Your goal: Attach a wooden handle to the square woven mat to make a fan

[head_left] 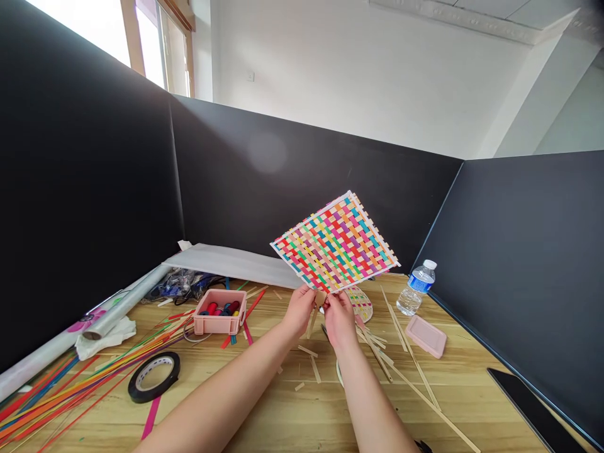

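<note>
While we hold both arms out over the wooden counter (292, 421), our left hand (298, 309) and right hand (338, 318) meet at the lower corner of a woven mat of coloured strips (336, 244). The mat is lifted clear of the counter and tilted, one corner pointing up toward the black partition (236, 170). Each grip is closed to a pinch at that lower corner, thumbs and fingertips pressed on the mat's edge, where a small tan piece (320, 297) shows between the two hands; we cannot tell which hand has hold of it.

Below and just behind the right hand lies a smaller round woven piece (361, 303), flat on the counter. Loose pale wooden strips (401, 358) lie scattered under and to the right of our hands. Further right rest a pink rectangular lid (426, 336) and a clear water bottle (416, 288) with a blue label, the two near each other. A dark flat slab (538, 412) lies by the right edge.

To the left, a pink tray (219, 313) holds small coloured items. A roll of black tape (154, 375) sits nearer us, beside a fan of long coloured strips (70, 390). A white roll (94, 318) and a crumpled white cloth (109, 335) lie along the left partition.
</note>
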### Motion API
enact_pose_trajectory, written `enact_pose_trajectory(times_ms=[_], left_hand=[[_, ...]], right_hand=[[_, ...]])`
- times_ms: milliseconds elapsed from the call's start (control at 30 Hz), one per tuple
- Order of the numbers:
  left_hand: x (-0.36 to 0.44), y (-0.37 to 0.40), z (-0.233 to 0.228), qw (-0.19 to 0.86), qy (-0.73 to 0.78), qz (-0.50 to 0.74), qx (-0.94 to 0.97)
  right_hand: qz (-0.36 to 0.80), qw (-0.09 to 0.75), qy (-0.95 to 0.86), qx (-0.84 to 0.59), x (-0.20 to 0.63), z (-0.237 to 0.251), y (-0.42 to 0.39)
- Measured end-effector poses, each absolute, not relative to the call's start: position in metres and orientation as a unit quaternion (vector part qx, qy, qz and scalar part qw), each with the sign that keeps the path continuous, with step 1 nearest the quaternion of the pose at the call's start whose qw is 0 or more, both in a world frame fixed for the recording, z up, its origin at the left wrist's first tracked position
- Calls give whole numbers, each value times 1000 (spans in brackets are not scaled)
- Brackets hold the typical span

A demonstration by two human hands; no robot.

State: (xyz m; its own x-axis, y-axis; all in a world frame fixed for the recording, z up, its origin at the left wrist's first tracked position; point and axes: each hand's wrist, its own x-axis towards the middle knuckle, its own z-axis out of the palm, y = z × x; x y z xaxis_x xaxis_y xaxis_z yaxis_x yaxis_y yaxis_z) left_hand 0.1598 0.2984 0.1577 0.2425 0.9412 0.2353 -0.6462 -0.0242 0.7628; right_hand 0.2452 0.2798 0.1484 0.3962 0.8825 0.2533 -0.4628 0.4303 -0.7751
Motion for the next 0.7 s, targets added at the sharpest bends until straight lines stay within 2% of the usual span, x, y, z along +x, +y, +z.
enact_pose_trajectory(times_ms=[700], left_hand=[[160,297,160,637,264,604,400]], right_hand=[[442,764,-328,-338,246,147,282]])
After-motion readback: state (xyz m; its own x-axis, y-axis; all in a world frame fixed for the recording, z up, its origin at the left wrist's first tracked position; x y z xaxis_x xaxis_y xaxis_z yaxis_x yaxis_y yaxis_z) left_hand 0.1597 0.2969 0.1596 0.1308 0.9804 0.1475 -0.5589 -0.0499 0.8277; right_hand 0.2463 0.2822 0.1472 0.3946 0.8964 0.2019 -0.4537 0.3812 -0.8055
